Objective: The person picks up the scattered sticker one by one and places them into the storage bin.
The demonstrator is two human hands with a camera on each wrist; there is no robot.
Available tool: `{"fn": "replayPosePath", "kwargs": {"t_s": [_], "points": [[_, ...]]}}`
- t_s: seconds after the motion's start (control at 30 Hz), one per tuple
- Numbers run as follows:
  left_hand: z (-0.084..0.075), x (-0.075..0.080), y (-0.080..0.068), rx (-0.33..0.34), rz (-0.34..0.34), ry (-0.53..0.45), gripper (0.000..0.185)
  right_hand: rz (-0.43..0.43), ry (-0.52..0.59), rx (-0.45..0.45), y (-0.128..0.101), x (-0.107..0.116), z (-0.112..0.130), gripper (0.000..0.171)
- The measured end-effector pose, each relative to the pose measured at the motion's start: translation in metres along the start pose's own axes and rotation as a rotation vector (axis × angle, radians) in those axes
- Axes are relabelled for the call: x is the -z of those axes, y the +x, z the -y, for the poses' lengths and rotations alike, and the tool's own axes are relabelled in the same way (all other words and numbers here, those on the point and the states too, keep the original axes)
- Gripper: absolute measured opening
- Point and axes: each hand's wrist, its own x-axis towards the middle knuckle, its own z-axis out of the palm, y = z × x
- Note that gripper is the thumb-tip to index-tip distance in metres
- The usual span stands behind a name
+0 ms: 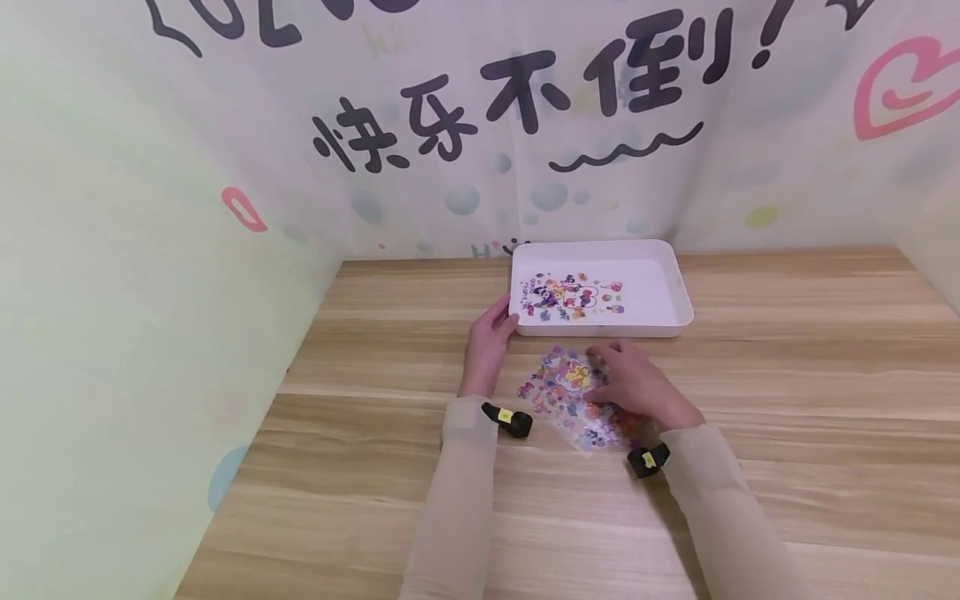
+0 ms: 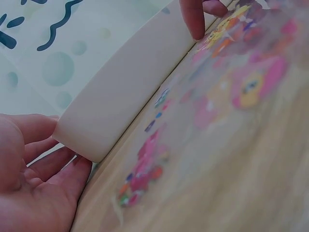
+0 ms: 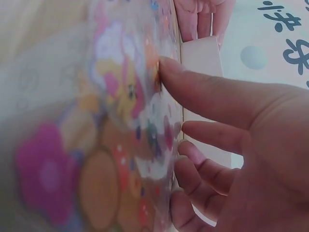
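White tray (image 1: pixel 678 287), clear sticker sheet (image 1: pixel 570 392) with pink, yellow, orange cartoons, light wood-grain table (image 1: pixel 787 400).

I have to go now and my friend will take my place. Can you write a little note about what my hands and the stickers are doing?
Left hand: fingers rest against the near left corner of the white tray, steadying it.
Right hand: fingers press on the clear sticker sheet lying flat on the wooden table, just in front of the tray.
Done: one sticker sheet already lies inside the tray.
Left: the clear sheet is still on the table, not in the tray. Whether a sticker has been peeled cannot be seen.
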Motion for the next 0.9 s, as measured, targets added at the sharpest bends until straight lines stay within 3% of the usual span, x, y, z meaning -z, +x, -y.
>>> {"fn": "replayPosePath", "kwargs": {"t_s": [0.53,0.9], "points": [[-0.0006,-0.0006,-0.0004,-0.005,0.013,-0.033,0.043,-0.013,0.071,-0.023,0.0011,0.0024,-0.0033,0.057],[-0.0011,-0.0002,-0.0009,0.003,0.005,0.002,0.043,-0.021,0.069,-0.023,0.0026,0.0012,-0.0029,0.044]]}}
